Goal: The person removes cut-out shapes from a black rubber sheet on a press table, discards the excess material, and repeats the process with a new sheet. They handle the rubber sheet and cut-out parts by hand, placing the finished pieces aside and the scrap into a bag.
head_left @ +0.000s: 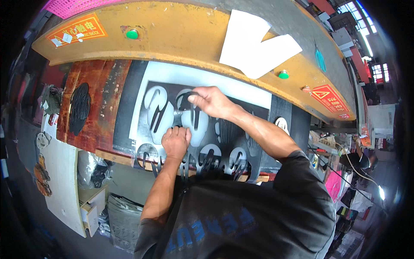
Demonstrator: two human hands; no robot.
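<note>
My right hand (211, 102) pinches a dark curved piece (192, 97) between thumb and fingers, over the upper middle of a dark sheet (170, 88). My left hand (176, 143) is lower down on the same sheet, its fingers curled and knuckles up; what they hold, if anything, is hidden. Shoe-part-shaped openings in the sheet show the pale board (207, 75) beneath. Long dark strips lie across the opening (160, 121) left of my hands. Along the near edge, the sheet has more cut-outs (210, 156), partly hanging towards my body.
A yellow machine beam (185, 32) with green buttons (132, 34) spans the far side. White sheets (258, 47) and teal-handled snips (319, 58) lie on it. Stacked dark cut pieces (80, 108) lie left on the reddish-brown surface. A pale side table (60, 172) stands at near left.
</note>
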